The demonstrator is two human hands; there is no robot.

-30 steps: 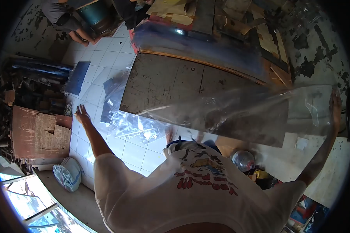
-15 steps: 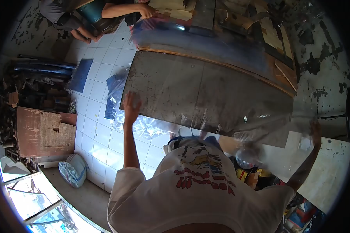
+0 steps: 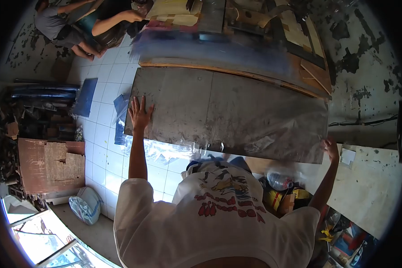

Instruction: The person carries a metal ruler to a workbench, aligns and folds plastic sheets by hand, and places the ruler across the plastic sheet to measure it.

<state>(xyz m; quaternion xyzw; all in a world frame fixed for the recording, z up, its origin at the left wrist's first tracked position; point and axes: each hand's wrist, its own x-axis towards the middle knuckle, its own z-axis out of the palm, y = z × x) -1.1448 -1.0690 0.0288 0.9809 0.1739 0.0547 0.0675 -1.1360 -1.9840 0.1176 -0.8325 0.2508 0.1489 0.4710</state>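
Observation:
A sheet of clear plastic (image 3: 272, 138) lies over the dark grey tabletop (image 3: 174, 100), wrinkled and shiny towards the right. My left hand (image 3: 140, 115) rests near the tabletop's left end, palm down with fingers spread. At the right end, my right hand (image 3: 330, 148) has its fingers closed at the sheet's corner, beside the table edge. Crumpled clear film (image 3: 161, 149) hangs below the front edge, left of my body.
Behind the tabletop, blue sheeting (image 3: 210, 51) lies along a wooden edge. Another person (image 3: 60, 27) is at the back left, and a further person's arm (image 3: 114, 22) reaches in. A pale board (image 3: 362, 183) and a plastic bottle (image 3: 279, 181) are at right.
My right hand has come inward to the tabletop's right end, and the plastic there lies flatter. My left hand stays near the left end. The view has shifted slightly.

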